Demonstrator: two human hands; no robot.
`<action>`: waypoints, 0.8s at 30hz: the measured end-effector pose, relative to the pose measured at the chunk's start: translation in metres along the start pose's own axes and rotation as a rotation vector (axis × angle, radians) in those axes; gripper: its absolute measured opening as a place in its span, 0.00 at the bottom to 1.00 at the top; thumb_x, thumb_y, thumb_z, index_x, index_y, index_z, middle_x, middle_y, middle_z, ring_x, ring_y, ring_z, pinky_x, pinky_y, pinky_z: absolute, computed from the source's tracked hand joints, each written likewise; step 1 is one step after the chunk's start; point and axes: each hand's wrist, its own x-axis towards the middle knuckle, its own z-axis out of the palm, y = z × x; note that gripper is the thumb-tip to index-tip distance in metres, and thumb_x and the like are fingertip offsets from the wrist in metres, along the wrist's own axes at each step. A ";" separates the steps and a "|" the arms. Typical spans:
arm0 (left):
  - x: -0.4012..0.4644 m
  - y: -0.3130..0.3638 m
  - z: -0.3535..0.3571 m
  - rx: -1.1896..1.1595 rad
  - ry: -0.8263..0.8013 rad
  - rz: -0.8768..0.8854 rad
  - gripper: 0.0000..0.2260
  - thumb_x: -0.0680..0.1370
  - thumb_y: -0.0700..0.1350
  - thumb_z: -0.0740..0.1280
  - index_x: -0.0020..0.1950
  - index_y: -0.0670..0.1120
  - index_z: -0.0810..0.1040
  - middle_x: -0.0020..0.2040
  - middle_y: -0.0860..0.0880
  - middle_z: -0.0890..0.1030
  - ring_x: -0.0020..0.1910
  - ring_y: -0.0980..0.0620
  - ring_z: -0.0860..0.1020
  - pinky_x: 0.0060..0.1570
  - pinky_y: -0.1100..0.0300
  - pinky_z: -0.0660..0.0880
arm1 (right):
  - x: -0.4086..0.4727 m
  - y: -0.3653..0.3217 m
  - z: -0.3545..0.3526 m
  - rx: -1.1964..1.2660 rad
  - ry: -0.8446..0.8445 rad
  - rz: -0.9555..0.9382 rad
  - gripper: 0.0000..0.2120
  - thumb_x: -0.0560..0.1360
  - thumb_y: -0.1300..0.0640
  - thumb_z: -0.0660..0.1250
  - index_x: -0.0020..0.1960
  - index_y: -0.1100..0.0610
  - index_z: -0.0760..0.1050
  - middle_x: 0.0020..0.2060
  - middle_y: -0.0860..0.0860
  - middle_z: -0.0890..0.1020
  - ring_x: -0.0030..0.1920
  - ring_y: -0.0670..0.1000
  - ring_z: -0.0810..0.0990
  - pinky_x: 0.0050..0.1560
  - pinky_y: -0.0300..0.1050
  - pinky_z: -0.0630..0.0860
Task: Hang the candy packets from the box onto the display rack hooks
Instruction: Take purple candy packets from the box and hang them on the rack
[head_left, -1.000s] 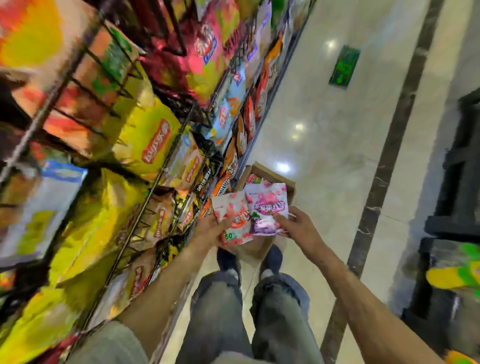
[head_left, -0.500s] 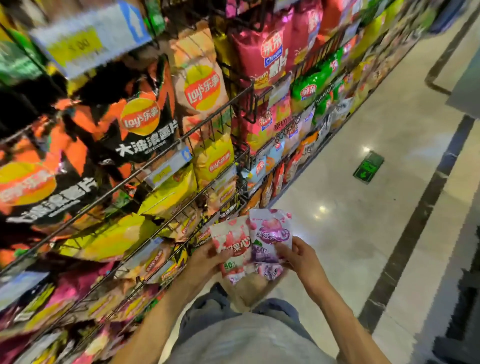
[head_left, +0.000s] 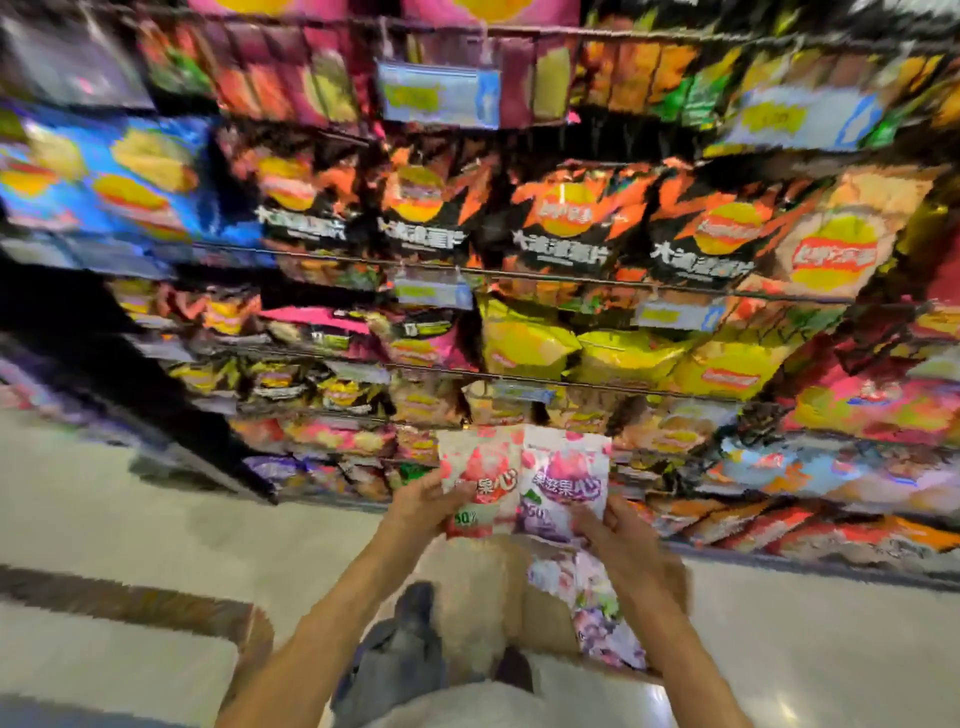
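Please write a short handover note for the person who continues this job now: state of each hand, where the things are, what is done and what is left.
Left hand: grips the red candy packet.
Right hand: grips the purple candy packet.
Both packets are held side by side, in front of the display rack, apart from it.
The box stands on the floor below the hands, with more packets inside.
Done: two packets taken in the grip.
Left: hang these two, then those in the box. The image is blurred, so I cannot find a free hook.

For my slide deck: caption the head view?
Left hand holds red candy packet, right hand purple packet, facing chip racks.
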 end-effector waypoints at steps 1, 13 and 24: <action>-0.011 0.002 -0.015 -0.032 0.048 0.022 0.12 0.79 0.39 0.71 0.63 0.43 0.81 0.53 0.47 0.87 0.51 0.49 0.86 0.47 0.57 0.83 | 0.003 -0.004 0.015 -0.040 -0.031 -0.017 0.22 0.74 0.38 0.73 0.43 0.58 0.78 0.36 0.61 0.81 0.38 0.52 0.82 0.39 0.43 0.72; -0.128 0.004 -0.210 -0.196 0.458 0.180 0.15 0.79 0.44 0.72 0.65 0.43 0.79 0.54 0.42 0.87 0.52 0.40 0.86 0.51 0.49 0.83 | -0.046 -0.066 0.225 -0.132 -0.412 -0.147 0.06 0.79 0.54 0.72 0.56 0.49 0.81 0.48 0.45 0.88 0.46 0.42 0.86 0.49 0.41 0.81; -0.246 0.029 -0.411 -0.188 0.693 0.312 0.14 0.80 0.49 0.70 0.63 0.45 0.81 0.52 0.47 0.88 0.50 0.47 0.87 0.54 0.51 0.83 | -0.136 -0.109 0.452 -0.159 -0.594 -0.261 0.06 0.79 0.56 0.71 0.56 0.50 0.81 0.50 0.45 0.88 0.47 0.41 0.86 0.43 0.34 0.79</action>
